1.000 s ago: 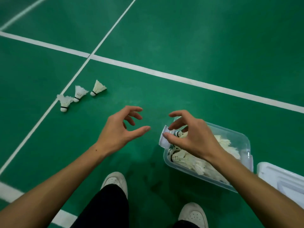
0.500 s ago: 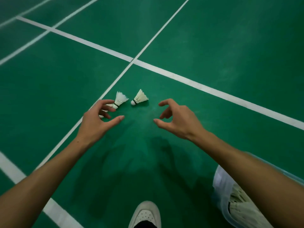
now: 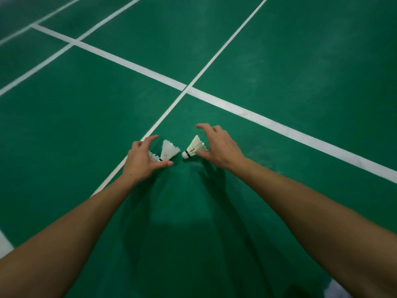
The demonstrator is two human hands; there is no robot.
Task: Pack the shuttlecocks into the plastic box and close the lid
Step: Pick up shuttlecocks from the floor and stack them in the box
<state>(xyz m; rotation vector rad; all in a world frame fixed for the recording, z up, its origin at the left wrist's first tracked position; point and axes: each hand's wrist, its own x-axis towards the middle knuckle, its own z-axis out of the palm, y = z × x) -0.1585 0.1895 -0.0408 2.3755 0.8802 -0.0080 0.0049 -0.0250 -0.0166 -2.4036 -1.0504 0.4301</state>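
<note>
- Left hand spread, claw-like, over two shuttlecocks; holds nothing yet
- Right hand spread beside third shuttlecock; risk: squeezing too hard crushes feathers, prob.

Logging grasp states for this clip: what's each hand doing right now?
Left hand: open, fingers spread around a shuttlecock, no grip yet.
Right hand: open over another shuttlecock, holding nothing.

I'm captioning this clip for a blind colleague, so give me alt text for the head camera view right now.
Two bare hands reach down to shuttlecocks lying on a green court floor with white lines: the left hand curves around the middle shuttlecock, the right hand around the right shuttlecock. A third shuttlecock peeks out behind the left hand.
</note>
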